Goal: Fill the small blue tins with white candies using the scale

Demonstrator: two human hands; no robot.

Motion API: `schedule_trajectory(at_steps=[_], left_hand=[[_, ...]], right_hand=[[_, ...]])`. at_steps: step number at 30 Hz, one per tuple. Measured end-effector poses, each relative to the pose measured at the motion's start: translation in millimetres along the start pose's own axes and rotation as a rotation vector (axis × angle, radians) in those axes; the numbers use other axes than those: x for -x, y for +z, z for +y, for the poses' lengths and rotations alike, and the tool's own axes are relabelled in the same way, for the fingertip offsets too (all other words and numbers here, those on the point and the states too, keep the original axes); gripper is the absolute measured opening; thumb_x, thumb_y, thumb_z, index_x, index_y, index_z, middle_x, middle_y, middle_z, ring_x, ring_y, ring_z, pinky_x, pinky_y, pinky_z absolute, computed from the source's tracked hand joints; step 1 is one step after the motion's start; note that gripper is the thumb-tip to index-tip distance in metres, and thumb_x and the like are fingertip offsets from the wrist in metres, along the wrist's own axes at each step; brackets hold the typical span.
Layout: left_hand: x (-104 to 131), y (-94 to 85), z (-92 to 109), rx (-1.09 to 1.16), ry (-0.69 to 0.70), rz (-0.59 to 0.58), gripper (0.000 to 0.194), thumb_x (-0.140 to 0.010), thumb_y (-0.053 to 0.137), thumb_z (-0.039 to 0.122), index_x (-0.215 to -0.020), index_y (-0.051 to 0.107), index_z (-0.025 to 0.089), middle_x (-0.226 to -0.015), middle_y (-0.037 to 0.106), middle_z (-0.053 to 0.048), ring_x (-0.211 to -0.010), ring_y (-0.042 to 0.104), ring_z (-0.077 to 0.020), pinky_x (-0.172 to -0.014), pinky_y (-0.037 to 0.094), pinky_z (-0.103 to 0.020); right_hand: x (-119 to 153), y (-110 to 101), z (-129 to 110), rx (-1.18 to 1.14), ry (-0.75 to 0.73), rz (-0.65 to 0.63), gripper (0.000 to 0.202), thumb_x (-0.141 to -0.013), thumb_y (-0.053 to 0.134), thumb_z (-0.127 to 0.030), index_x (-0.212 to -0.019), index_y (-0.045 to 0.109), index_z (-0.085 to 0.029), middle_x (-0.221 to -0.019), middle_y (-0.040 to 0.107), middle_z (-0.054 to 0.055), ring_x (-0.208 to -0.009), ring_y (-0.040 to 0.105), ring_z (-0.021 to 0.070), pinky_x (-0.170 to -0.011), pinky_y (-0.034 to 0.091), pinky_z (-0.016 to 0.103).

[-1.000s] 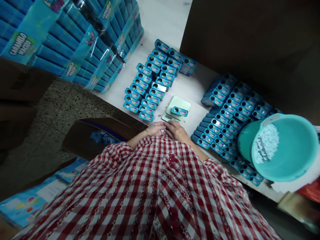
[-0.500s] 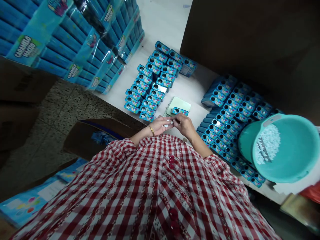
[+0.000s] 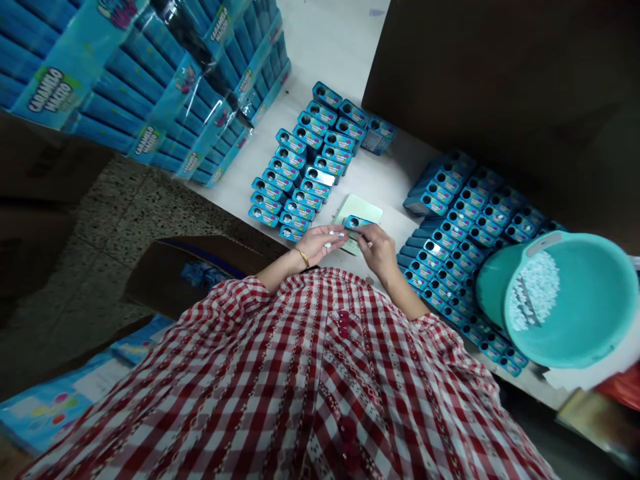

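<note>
One gold bracelet (image 3: pixel 303 258) is circling the wrist of our left hand (image 3: pixel 316 246), which is lying wide open, palm up, cradling small, white pieces (image 3: pixel 328 245). A glossy blue box (image 3: pixel 356 222) is resting on the pale, flat scale (image 3: pixel 361 205); beside it, our right hand (image 3: pixel 379 248) is pinching narrowly, on what we cannot tell. A round teal bucket (image 3: pixel 590 293) is holding similar pieces.

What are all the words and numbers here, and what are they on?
"CARAMELO MACIZO": on the stacked blue packs, several times.
Pink logo there: too blurred.
Small blue boxes: print too small.
Brown carton: markings too blurred.
Scale: no readable number.
</note>
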State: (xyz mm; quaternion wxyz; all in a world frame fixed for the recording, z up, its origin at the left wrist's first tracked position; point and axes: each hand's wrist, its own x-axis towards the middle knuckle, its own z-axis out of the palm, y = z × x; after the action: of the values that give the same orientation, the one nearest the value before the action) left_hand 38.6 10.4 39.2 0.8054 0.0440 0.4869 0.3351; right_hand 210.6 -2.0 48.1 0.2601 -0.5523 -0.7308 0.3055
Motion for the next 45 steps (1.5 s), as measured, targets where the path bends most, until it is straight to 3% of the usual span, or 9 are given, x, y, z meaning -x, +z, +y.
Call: schedule_trajectory(at_steps=[5,9,12,16,21,27,33,42,45], left_hand=[[5.2,-20.2,-29.1,-0.079,-0.235,-0.083,0.029,-0.07,0.06,-0.006,-0.092,0.069,0.01,-0.069,0.069,-0.003,-0.064,0.065,-0.0105,-0.075,0.052,-0.027],[5.2,-28.7,-35.5,-0.12,-0.309,-0.127,0.022,-0.069,0.065,-0.003,-0.087,0.068,0.009,-0.07,0.071,-0.005,-0.066,0.066,-0.0123,-0.077,0.053,-0.028],[7.6,-32.3,-29.7,-0.092,-0.304,-0.118,0.016,-0.07,0.066,0.0,-0.083,0.067,0.009,-0.078,0.072,-0.009,-0.075,0.068,-0.015,-0.082,0.052,-0.031],[11.8,-38.1,-23.4,-0.04,-0.245,-0.024,0.015,-0.072,0.063,-0.002,-0.083,0.067,0.007,-0.082,0.072,-0.013,-0.078,0.069,-0.0174,-0.087,0.051,-0.034],[15.6,-43.8,-20.9,-0.025,-0.189,0.084,0.016,-0.073,0.06,-0.003,-0.084,0.067,0.007,-0.081,0.072,-0.013,-0.079,0.069,-0.0169,-0.088,0.05,-0.034],[19.6,-50.3,-17.5,0.013,-0.157,0.152,0.017,-0.075,0.057,-0.004,-0.083,0.067,0.007,-0.081,0.071,-0.012,-0.083,0.068,-0.0168,-0.089,0.05,-0.033],[16.6,-53.6,-16.6,0.031,-0.151,0.183,0.018,-0.076,0.054,-0.004,-0.081,0.067,0.008,-0.077,0.07,-0.011,-0.077,0.068,-0.0138,-0.082,0.053,-0.027],[11.2,-57.3,-11.6,0.057,-0.135,0.205,0.017,-0.076,0.054,-0.005,-0.081,0.066,0.006,-0.076,0.069,-0.011,-0.076,0.067,-0.014,-0.078,0.053,-0.026],[7.5,-56.3,-10.8,0.051,-0.15,0.219,0.017,-0.076,0.055,-0.005,-0.081,0.066,0.006,-0.074,0.069,-0.01,-0.075,0.067,-0.0139,-0.078,0.053,-0.026]], right_hand=[[37.8,19.7,-12.2,0.097,-0.065,-0.236,0.026,-0.09,0.045,-0.03,-0.105,0.066,-0.025,-0.093,0.063,0.009,-0.088,0.059,0.0216,-0.078,0.052,0.036],[52.6,20.3,-6.8,-0.071,-0.056,-0.239,0.023,-0.089,0.047,-0.028,-0.101,0.066,-0.025,-0.091,0.063,0.007,-0.088,0.06,0.0186,-0.078,0.053,0.033],[47.5,8.0,-2.5,-0.183,0.013,-0.119,0.02,-0.088,0.049,-0.027,-0.095,0.067,-0.023,-0.089,0.063,0.006,-0.083,0.061,0.0162,-0.074,0.053,0.031],[18.2,-5.3,4.8,-0.12,0.092,0.067,0.015,-0.085,0.053,-0.027,-0.086,0.067,-0.022,-0.084,0.063,0.004,-0.076,0.059,0.0152,-0.071,0.051,0.031],[-17.0,-3.7,16.0,-0.035,0.059,0.043,0.015,-0.083,0.053,-0.024,-0.089,0.067,-0.022,-0.085,0.064,0.004,-0.08,0.059,0.0164,-0.075,0.05,0.031],[-5.2,-7.3,33.9,0.036,0.083,0.106,0.018,-0.086,0.051,-0.029,-0.093,0.066,-0.022,-0.088,0.063,0.005,-0.081,0.058,0.018,-0.076,0.05,0.034],[-4.3,-5.2,39.8,0.34,0.019,-0.009,0.045,-0.083,0.057,-0.035,-0.125,0.053,-0.022,-0.118,0.055,0.012,-0.104,0.048,0.0284,-0.088,0.043,0.046],[-9.8,-8.9,34.4,0.451,0.004,-0.14,0.05,-0.08,0.061,-0.033,-0.127,0.051,-0.023,-0.118,0.054,0.012,-0.099,0.046,0.0292,-0.082,0.042,0.044],[-8.5,-8.3,37.7,0.448,0.016,-0.171,0.043,-0.083,0.056,-0.03,-0.124,0.052,-0.019,-0.113,0.056,0.012,-0.098,0.046,0.0274,-0.084,0.042,0.042]])
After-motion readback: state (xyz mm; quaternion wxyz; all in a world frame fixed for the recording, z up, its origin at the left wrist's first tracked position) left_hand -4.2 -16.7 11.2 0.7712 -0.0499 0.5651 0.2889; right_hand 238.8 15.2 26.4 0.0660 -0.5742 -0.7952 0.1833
